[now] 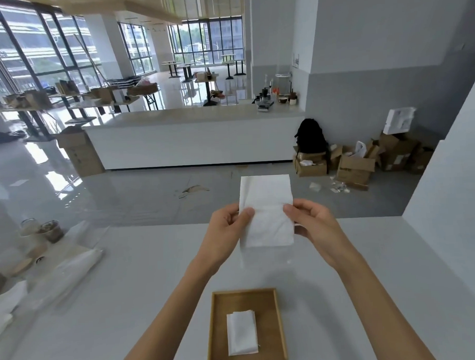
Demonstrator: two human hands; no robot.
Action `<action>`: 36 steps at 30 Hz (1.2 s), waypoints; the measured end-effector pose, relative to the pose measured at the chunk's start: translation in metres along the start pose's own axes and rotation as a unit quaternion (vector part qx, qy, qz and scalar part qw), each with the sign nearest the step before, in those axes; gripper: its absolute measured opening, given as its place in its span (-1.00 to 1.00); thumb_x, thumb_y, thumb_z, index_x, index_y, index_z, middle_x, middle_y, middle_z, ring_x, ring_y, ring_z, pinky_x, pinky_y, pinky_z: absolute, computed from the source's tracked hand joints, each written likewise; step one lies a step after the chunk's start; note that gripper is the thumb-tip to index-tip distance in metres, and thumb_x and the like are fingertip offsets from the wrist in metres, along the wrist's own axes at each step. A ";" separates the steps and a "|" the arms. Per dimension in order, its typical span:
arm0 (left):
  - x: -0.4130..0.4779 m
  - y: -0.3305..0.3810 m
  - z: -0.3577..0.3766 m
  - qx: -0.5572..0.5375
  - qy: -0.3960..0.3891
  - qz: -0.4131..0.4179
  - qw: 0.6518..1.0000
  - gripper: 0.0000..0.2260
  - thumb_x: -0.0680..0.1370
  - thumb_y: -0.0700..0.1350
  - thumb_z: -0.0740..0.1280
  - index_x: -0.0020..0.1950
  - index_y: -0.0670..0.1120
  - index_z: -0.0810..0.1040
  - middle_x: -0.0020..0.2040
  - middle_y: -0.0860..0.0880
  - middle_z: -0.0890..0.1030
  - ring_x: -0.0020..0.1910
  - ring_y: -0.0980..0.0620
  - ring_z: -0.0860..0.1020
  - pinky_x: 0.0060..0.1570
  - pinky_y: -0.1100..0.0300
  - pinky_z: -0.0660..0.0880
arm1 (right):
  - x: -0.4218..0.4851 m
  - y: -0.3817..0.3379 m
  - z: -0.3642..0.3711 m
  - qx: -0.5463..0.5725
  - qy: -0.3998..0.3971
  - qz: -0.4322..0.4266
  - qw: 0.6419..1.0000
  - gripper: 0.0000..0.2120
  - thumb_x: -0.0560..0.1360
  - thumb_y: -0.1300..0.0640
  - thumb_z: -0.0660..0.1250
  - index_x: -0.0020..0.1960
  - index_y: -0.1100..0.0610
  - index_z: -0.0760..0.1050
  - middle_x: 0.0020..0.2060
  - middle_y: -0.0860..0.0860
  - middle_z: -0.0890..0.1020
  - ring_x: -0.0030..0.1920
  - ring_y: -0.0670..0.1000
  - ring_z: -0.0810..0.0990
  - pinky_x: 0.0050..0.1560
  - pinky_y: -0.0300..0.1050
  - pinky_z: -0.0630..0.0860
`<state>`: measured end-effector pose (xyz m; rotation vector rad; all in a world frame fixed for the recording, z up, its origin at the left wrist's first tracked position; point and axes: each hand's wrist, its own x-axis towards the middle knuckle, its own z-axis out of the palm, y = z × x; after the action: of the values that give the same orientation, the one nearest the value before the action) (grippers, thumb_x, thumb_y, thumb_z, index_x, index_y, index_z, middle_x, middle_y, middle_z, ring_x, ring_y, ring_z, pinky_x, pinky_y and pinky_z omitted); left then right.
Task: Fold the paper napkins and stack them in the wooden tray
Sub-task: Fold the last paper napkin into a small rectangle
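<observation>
Closest to the lens, bottom centre: spotted the wooden tray (267, 309) flat on the white counter (154, 287), with a small stack of folded napkins (241, 333) lying inside, roughly mid-tray and clear of all four walls. Plenty of bare wood around that stack.

Higher up, mid-frame, caught both hands holding one paper napkin (266, 203) upright in the air, above the counter and beyond the tray's far rim. Left hand (227, 230) pinched the napkin's left edge, thumb (247, 213) on the front, other fingers tucked behind. Right hand (314, 225) did the same on the right edge, thumb in front, fingers curled behind. Both clamped on the sheet right around a horizontal crease. Couldn't tell how many layers thick.

Loads of open counter noted between tray and hands, and off to the lower right too. Left side looked more crowded: clear plastic wrapper (71, 271), loose white napkins (5, 307) at the frame's left edge, cups (52, 230) further up.
</observation>
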<state>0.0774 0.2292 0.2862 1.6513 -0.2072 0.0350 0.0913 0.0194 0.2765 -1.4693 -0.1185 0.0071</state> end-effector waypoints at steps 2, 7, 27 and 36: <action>0.002 -0.001 -0.005 -0.010 -0.001 -0.002 1.000 -0.81 0.67 -0.10 0.30 0.15 -0.13 0.67 0.04 -0.16 0.75 0.05 -0.16 0.71 0.12 -0.11 0.64 | 0.003 -0.002 0.000 -0.009 -0.003 -0.008 1.000 -0.87 0.57 0.13 0.41 0.08 0.13 0.67 -0.05 0.06 0.77 -0.09 0.01 0.75 -0.18 -0.25 0.62; 0.007 0.004 -0.011 -0.031 -0.010 0.004 0.999 -0.83 0.66 -0.11 0.32 0.17 -0.07 0.68 0.03 -0.16 0.75 0.03 -0.08 0.73 0.03 0.05 0.67 | 0.004 -0.012 0.002 -0.053 -0.003 -0.024 0.998 -0.81 0.58 0.07 0.38 0.14 0.12 0.65 -0.04 0.05 0.77 -0.05 0.04 0.74 -0.10 -0.18 0.65; 0.012 0.021 -0.008 -0.228 -0.077 0.031 0.970 -0.82 0.63 -0.07 0.21 0.16 -0.01 0.57 -0.15 -0.14 0.52 -0.26 0.02 0.54 -0.24 0.18 0.55 | 0.002 -0.049 -0.001 -0.094 0.001 -0.191 0.977 -0.62 0.60 0.44 0.19 -0.16 0.08 0.63 -0.24 -0.23 0.69 -0.21 -0.24 0.60 -0.29 -0.40 0.47; 0.007 0.009 -0.009 -0.131 -0.094 -0.009 0.987 -0.61 0.60 -0.24 0.40 0.39 -0.05 0.40 0.13 -0.14 0.73 0.04 -0.14 0.72 -0.02 0.02 0.67 | 0.004 -0.044 -0.001 -0.135 0.006 -0.192 0.972 -0.70 0.67 0.24 0.18 0.08 -0.04 0.65 -0.15 -0.09 0.68 -0.14 -0.13 0.60 -0.20 -0.33 0.52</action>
<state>0.0835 0.2368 0.2968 1.3930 -0.3272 -0.1562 0.0925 0.0145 0.3204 -1.6959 -0.4056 -0.3452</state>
